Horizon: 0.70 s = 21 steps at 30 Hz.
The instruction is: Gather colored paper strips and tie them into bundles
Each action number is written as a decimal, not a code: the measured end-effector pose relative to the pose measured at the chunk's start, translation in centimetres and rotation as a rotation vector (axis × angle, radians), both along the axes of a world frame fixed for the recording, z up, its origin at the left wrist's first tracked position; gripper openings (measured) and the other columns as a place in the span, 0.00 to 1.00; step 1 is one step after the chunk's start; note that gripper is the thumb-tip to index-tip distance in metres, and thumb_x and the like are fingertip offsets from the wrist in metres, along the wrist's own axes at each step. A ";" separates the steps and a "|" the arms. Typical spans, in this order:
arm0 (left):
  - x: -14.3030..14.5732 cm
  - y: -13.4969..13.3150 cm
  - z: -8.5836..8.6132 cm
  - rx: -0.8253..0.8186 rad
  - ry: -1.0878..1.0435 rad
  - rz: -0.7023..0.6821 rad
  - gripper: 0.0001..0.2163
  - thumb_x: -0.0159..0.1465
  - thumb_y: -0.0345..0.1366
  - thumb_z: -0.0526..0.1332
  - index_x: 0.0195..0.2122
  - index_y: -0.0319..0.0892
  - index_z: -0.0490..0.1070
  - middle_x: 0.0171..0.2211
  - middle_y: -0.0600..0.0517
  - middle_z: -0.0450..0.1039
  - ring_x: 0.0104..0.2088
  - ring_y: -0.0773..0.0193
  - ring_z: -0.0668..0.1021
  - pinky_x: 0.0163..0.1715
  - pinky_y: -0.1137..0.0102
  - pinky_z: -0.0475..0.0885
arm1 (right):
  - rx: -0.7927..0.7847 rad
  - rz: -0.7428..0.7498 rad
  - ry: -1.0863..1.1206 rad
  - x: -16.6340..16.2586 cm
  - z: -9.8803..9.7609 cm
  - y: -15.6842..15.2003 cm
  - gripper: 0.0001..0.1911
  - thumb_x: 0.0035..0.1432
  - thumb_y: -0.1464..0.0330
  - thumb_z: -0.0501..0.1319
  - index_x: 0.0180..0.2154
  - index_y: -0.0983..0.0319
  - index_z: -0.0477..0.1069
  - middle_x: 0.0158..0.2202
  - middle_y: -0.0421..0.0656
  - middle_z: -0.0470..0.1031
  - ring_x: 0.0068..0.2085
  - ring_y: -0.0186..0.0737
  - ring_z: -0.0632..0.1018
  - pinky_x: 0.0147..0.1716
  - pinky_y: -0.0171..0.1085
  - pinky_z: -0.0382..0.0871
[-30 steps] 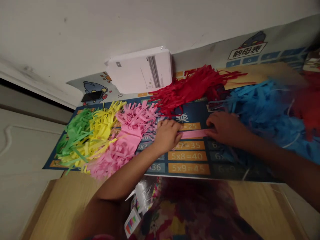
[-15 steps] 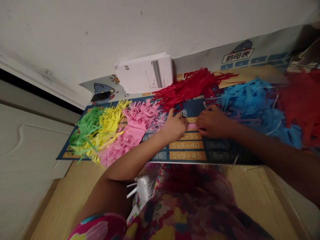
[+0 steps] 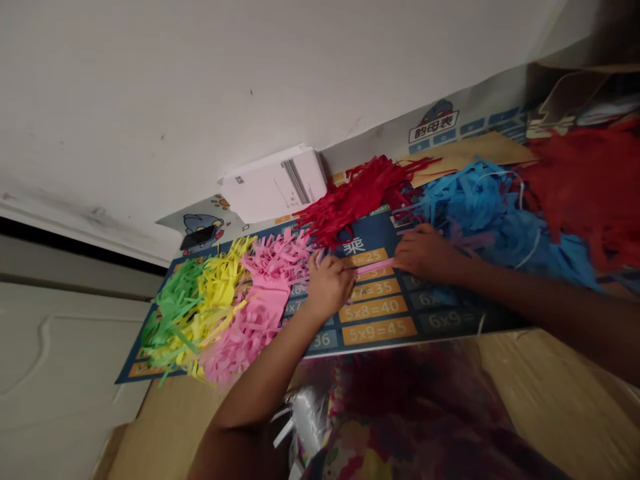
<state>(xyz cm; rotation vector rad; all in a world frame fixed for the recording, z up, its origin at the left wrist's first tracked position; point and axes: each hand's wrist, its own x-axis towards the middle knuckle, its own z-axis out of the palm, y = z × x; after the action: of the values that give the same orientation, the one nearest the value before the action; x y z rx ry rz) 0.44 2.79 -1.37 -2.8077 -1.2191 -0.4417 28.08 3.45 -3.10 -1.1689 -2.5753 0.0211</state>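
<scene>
A narrow pink paper strip [image 3: 375, 267] stretches between my hands above a dark blue printed multiplication chart [image 3: 380, 340]. Its left end goes into the closed fingers of my left hand [image 3: 330, 283], where some lavender fringe pokes out. My right hand [image 3: 427, 253] is closed at the other end, its fingertips partly hidden. Lavender strips [image 3: 467, 241] lie beyond that hand, against a blue paper fringe [image 3: 475, 197]. Just left of my left hand lies a pink paper fringe [image 3: 270, 300]. A dark red fringe [image 3: 355, 200] rests behind both hands.
Yellow fringe [image 3: 220, 280] and green fringe [image 3: 175, 300] lie at the left. A white stack [image 3: 275, 190] with a barcode and a black phone-like object [image 3: 199, 237] sit near the wall. More red fringe [image 3: 595, 193] spreads at the far right.
The view has shifted. My hands have moved slightly apart, so a longer piece of the pink strip shows between them. It now slopes up to the right.
</scene>
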 end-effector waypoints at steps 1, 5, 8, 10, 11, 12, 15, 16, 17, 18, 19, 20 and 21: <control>-0.3 0.1 -0.2 -0.043 -0.040 0.035 0.08 0.69 0.39 0.60 0.38 0.48 0.79 0.40 0.51 0.81 0.47 0.56 0.75 0.61 0.46 0.53 | -0.049 -0.032 0.048 0.6 -0.4 0.2 0.13 0.67 0.65 0.57 0.33 0.59 0.78 0.38 0.44 0.81 0.45 0.48 0.74 0.46 0.46 0.52; -0.9 0.5 -0.3 -0.221 -0.130 0.156 0.06 0.66 0.38 0.63 0.34 0.48 0.79 0.39 0.50 0.80 0.46 0.56 0.76 0.55 0.53 0.62 | -0.236 -0.097 0.151 1.9 -1.1 1.2 0.11 0.63 0.62 0.59 0.34 0.57 0.79 0.40 0.42 0.81 0.46 0.47 0.76 0.42 0.42 0.55; -0.6 0.8 -0.1 -0.260 -0.107 0.197 0.06 0.66 0.37 0.62 0.33 0.46 0.78 0.37 0.50 0.79 0.46 0.55 0.76 0.52 0.54 0.63 | -0.335 -0.149 0.166 1.5 -0.6 1.5 0.12 0.62 0.62 0.59 0.32 0.59 0.78 0.37 0.43 0.79 0.42 0.45 0.76 0.40 0.41 0.56; -0.4 1.0 0.1 -0.266 -0.084 0.210 0.06 0.66 0.37 0.62 0.33 0.45 0.77 0.37 0.50 0.78 0.46 0.54 0.75 0.51 0.54 0.62 | -0.362 -0.191 0.155 1.1 -0.3 1.5 0.11 0.61 0.63 0.59 0.31 0.59 0.77 0.36 0.43 0.79 0.40 0.44 0.76 0.38 0.40 0.55; -0.3 1.1 0.1 -0.273 -0.076 0.211 0.06 0.66 0.37 0.61 0.33 0.45 0.77 0.37 0.50 0.78 0.46 0.54 0.75 0.51 0.53 0.62 | -0.371 -0.206 0.148 0.9 -0.2 1.6 0.10 0.60 0.63 0.60 0.30 0.59 0.77 0.36 0.42 0.78 0.39 0.44 0.76 0.36 0.40 0.54; -0.2 1.2 0.1 -0.281 -0.070 0.209 0.07 0.66 0.37 0.61 0.32 0.45 0.76 0.36 0.50 0.78 0.45 0.54 0.75 0.51 0.53 0.62 | -0.374 -0.218 0.141 0.8 -0.2 1.6 0.10 0.59 0.63 0.60 0.29 0.59 0.76 0.35 0.42 0.78 0.38 0.43 0.75 0.35 0.40 0.53; 0.0 1.5 0.1 -0.292 -0.061 0.201 0.07 0.65 0.38 0.62 0.30 0.45 0.76 0.34 0.50 0.77 0.44 0.54 0.74 0.49 0.53 0.61 | -0.359 -0.231 0.117 0.7 -0.2 1.9 0.12 0.58 0.61 0.60 0.27 0.59 0.75 0.33 0.42 0.78 0.36 0.42 0.75 0.34 0.40 0.52; 0.0 1.6 0.0 -0.294 -0.060 0.204 0.07 0.64 0.38 0.62 0.30 0.45 0.76 0.34 0.50 0.77 0.43 0.53 0.74 0.48 0.53 0.61 | -0.359 -0.233 0.103 0.7 -0.2 2.0 0.12 0.58 0.60 0.60 0.26 0.59 0.74 0.33 0.43 0.78 0.36 0.42 0.74 0.33 0.40 0.52; 0.0 1.7 -0.1 -0.298 -0.060 0.212 0.07 0.64 0.38 0.63 0.30 0.45 0.75 0.34 0.50 0.77 0.43 0.53 0.74 0.47 0.54 0.61 | -0.364 -0.237 0.088 0.6 -0.2 2.1 0.12 0.57 0.60 0.60 0.26 0.59 0.74 0.33 0.43 0.78 0.35 0.42 0.74 0.33 0.40 0.52; 0.0 1.8 -0.2 -0.306 -0.066 0.221 0.06 0.63 0.38 0.63 0.30 0.45 0.75 0.34 0.50 0.77 0.43 0.53 0.74 0.47 0.54 0.62 | -0.368 -0.246 0.071 0.5 -0.1 2.1 0.12 0.57 0.60 0.60 0.27 0.59 0.74 0.33 0.43 0.78 0.35 0.42 0.74 0.33 0.40 0.52; -0.1 1.9 -0.2 -0.318 -0.076 0.227 0.04 0.63 0.37 0.64 0.32 0.44 0.75 0.34 0.50 0.77 0.43 0.54 0.74 0.46 0.55 0.62 | -0.359 -0.254 0.051 0.4 0.1 2.1 0.10 0.57 0.61 0.61 0.28 0.59 0.74 0.32 0.43 0.78 0.35 0.43 0.74 0.33 0.40 0.52; -0.1 1.9 -0.3 -0.326 -0.089 0.227 0.03 0.62 0.37 0.64 0.34 0.45 0.76 0.35 0.51 0.77 0.43 0.55 0.75 0.46 0.56 0.62 | -0.330 -0.247 0.030 0.2 0.3 2.1 0.09 0.57 0.62 0.61 0.29 0.59 0.74 0.33 0.43 0.78 0.36 0.44 0.74 0.34 0.41 0.52; -0.2 1.8 -0.3 -0.320 -0.099 0.216 0.04 0.62 0.36 0.64 0.37 0.45 0.76 0.36 0.51 0.77 0.43 0.55 0.75 0.46 0.56 0.63 | -0.276 -0.220 0.007 0.1 0.6 1.9 0.07 0.57 0.64 0.61 0.30 0.59 0.74 0.34 0.44 0.78 0.37 0.45 0.74 0.36 0.42 0.53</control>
<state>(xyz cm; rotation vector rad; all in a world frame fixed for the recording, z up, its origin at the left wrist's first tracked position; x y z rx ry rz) 0.28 4.59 -1.65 -2.8850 -1.7340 -0.4075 28.14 5.39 -2.54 -1.5415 -2.4786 0.3402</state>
